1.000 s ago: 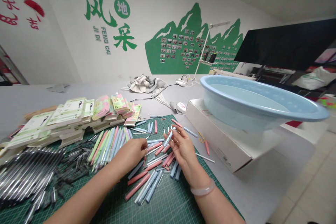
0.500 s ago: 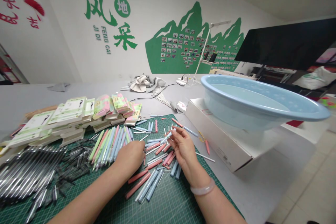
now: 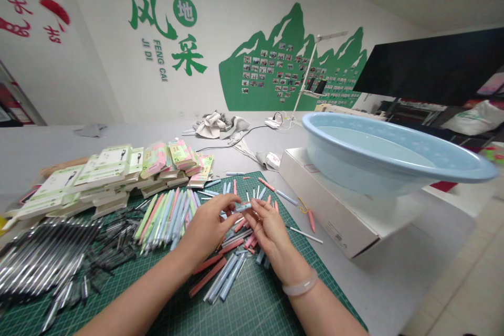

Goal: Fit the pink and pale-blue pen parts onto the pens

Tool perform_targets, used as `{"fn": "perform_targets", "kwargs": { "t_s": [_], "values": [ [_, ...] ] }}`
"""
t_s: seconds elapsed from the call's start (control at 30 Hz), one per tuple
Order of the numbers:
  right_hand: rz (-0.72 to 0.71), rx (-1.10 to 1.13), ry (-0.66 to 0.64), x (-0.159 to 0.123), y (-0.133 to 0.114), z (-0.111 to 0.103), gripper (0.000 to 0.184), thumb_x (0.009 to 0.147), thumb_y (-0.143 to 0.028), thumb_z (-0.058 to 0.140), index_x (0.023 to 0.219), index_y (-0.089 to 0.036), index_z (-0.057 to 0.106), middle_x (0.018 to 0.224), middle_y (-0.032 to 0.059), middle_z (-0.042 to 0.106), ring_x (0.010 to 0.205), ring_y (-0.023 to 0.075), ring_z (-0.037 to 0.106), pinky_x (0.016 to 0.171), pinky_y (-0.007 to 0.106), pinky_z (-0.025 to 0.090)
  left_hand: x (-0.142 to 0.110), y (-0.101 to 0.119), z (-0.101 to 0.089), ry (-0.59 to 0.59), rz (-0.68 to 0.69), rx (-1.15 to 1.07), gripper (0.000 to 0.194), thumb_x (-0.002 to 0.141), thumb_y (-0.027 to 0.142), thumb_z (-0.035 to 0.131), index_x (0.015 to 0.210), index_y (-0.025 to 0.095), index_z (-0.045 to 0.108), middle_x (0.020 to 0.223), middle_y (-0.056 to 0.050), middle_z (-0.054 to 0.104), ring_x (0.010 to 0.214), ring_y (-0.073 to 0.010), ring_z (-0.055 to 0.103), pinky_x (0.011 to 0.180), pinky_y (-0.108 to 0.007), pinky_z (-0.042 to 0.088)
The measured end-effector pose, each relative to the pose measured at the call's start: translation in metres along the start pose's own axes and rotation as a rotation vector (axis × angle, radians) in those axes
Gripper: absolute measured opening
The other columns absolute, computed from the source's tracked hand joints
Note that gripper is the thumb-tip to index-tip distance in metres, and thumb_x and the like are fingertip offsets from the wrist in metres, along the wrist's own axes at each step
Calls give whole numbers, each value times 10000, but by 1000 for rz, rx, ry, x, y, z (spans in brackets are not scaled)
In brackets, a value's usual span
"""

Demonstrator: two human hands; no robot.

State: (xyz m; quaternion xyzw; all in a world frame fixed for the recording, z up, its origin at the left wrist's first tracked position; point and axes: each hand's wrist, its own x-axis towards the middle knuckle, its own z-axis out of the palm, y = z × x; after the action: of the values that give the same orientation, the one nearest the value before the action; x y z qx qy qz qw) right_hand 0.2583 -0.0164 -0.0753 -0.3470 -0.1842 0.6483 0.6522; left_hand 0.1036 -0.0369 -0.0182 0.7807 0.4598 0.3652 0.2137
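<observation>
Fingertips of your left hand and right hand pinch the short light-blue plastic tube over the right part of green gridded cutting mat, so please hold it straight, with light and even pressure.

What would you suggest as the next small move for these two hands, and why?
I would probably steady the light blue pen piece with the left hand: the right hand pinches one end, and the left fingertips are right by the other. Whether those fingertips grip anything is hard to tell.
</observation>
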Motion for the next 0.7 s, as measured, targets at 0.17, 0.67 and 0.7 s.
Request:
{"fn": "perform_targets", "kwargs": {
  "t_s": [0.17, 0.67, 0.7],
  "values": [
    [131, 56, -124, -7, 11, 5, 141, 650, -132, 740, 679, -159, 605, 735, 24, 663, 813, 170, 670, 894, 331, 521, -2, -5, 2, 123, 80, -5, 162, 864, 274, 503, 970, 209, 607, 952, -43, 632, 876, -160, 588, 747, -274, 489],
    [303, 109, -180, -9, 6, 7, 131, 758, -123, 628, 839, -22, 646, 875, 173, 690, 900, 238, 679, 891, 313, 525, 14, -32, -17, 154, -240, -495, 304, 780, 373, 599, 988, 154, 637, 901, -53, 660, 803, -183, 632, 667, -293, 556],
    [300, 107, -181, -10, 5, 7, 132, 748, -109, 631, 842, -17, 648, 874, 171, 689, 903, 240, 678, 901, 309, 520, 15, -35, -17, 153, -260, -527, 313, 772, 374, 609, 988, 148, 635, 904, -57, 657, 815, -187, 631, 672, -296, 558]
  ]
}}
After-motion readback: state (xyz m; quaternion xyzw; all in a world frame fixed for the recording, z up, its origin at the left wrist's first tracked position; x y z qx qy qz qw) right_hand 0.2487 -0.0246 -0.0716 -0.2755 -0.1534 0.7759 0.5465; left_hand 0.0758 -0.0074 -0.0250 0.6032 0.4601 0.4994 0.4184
